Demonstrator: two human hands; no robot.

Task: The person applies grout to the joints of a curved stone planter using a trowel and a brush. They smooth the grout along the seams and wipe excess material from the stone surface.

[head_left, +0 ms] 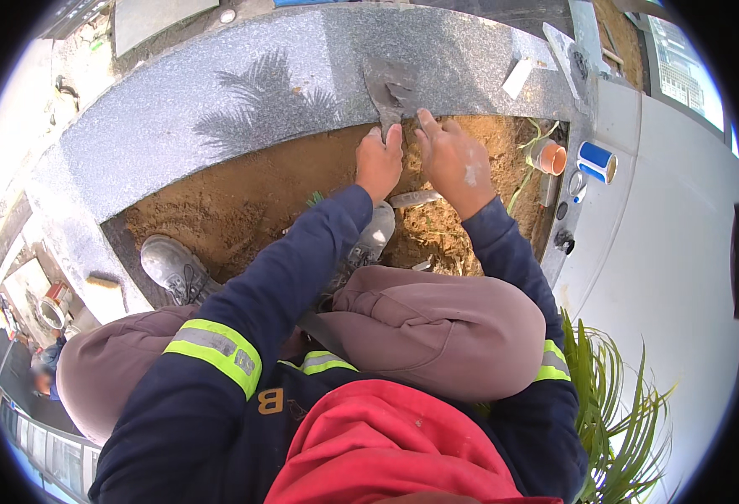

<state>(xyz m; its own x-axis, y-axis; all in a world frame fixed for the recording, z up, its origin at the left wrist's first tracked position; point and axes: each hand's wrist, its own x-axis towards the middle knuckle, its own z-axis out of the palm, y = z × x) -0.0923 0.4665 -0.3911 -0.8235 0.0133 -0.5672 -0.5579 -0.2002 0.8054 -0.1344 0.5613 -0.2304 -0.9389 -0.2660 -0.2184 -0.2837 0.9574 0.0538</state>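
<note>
A grey flat-bladed scraper (386,84) with dull material on it lies over the edge of the granite ledge (285,42). My left hand (378,164) is closed on its handle. My right hand (453,164) is curled just right of the scraper, index finger near the blade; what, if anything, it grips is hidden. Brown soil (243,176) lies in the bed below, with a pale stick (416,199) near my wrists.
Around me are a white block (516,78), an orange pipe (552,157), a blue-and-white can (596,162), a brush (103,283), my shoe (168,265), a palm plant (605,395) and a white wall (672,252). Another person (46,378) is at the far left.
</note>
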